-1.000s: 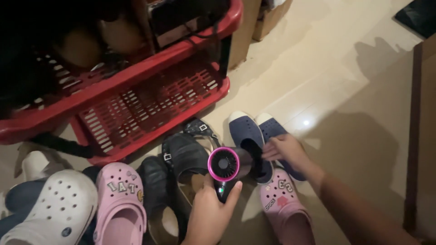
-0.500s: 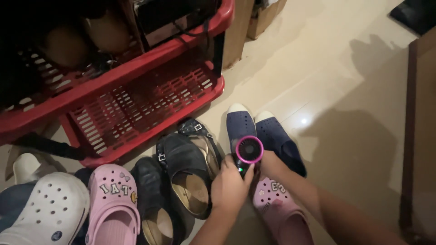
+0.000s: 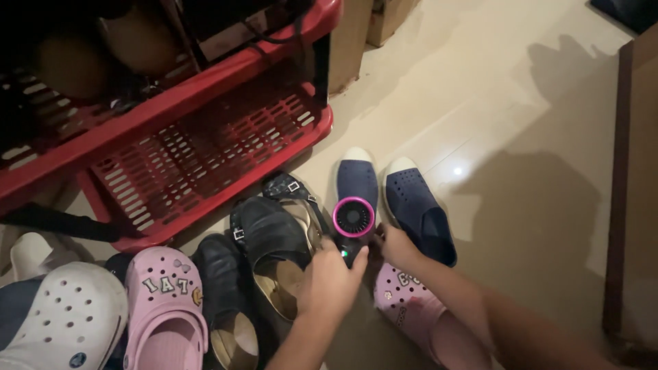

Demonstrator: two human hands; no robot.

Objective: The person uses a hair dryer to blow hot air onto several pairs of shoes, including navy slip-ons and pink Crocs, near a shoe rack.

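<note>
My left hand (image 3: 330,279) grips the handle of a small black hair dryer with a pink ring (image 3: 354,219). Its back faces me, and its nozzle points down into the left navy slip-on shoe (image 3: 357,177). My right hand (image 3: 397,247) rests at that shoe's heel, fingers curled on its edge right beside the dryer. The grip itself is partly hidden. The second navy shoe (image 3: 419,209) lies just to the right. A pink clog (image 3: 404,310) sits under my right forearm.
A red slatted plastic shoe rack (image 3: 205,140) stands at the left, dark items on its upper shelf. Black shoes (image 3: 274,236), another pink clog (image 3: 164,312) and a white clog (image 3: 65,322) line the floor. A brown wooden edge (image 3: 634,192) runs along the right.
The dryer has moved forward, from above the black shoes to over the left navy shoe's opening. My right hand drew back to the shoe's heel. The view shifted forward slightly.
</note>
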